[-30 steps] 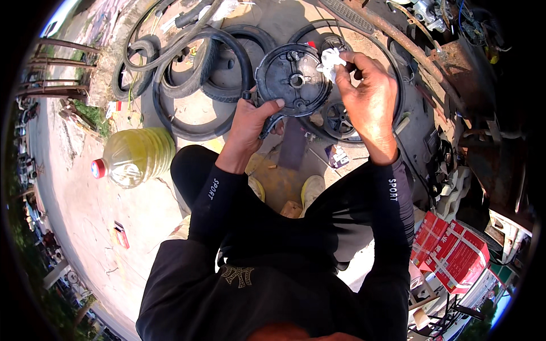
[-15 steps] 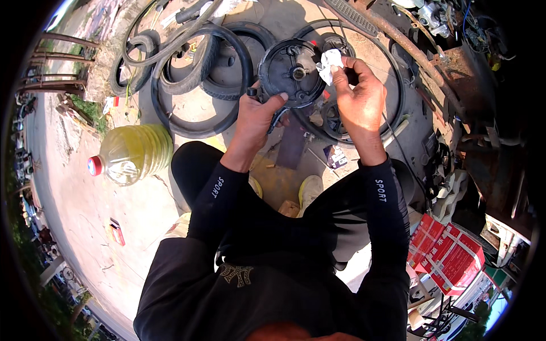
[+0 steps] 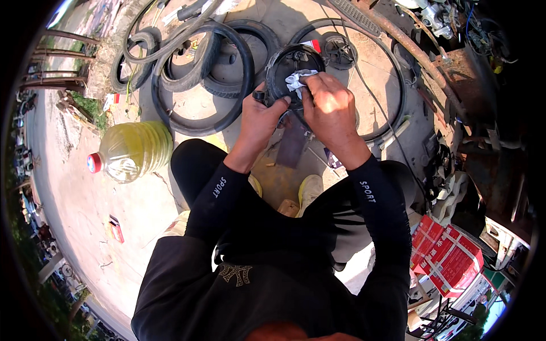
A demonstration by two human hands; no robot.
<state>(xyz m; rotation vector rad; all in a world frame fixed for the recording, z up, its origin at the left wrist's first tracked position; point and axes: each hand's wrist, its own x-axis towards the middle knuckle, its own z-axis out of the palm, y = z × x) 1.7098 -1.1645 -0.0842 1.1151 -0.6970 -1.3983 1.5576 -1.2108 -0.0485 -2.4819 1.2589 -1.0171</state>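
Observation:
My left hand grips the lower left edge of a round, dark metal drum-brake plate, its thumb lying over the rim. The plate is held up off the ground, tilted so its recessed face shows. In my right hand is a crumpled white wipe, pinched in the fingers and pressed against that face. The right fingertips and part of the plate's lower right are hidden behind the hand and wipe.
Several black tyres and tubes lie on the ground beyond my hands, with a small spoked wheel at right. A large bottle of yellow liquid lies at left. Rusty metal parts and a red carton line the right side.
My right hand has moved left and slightly down, bringing the wipe onto the plate's face. The plate has tilted and shifted a little to the right in my left hand.

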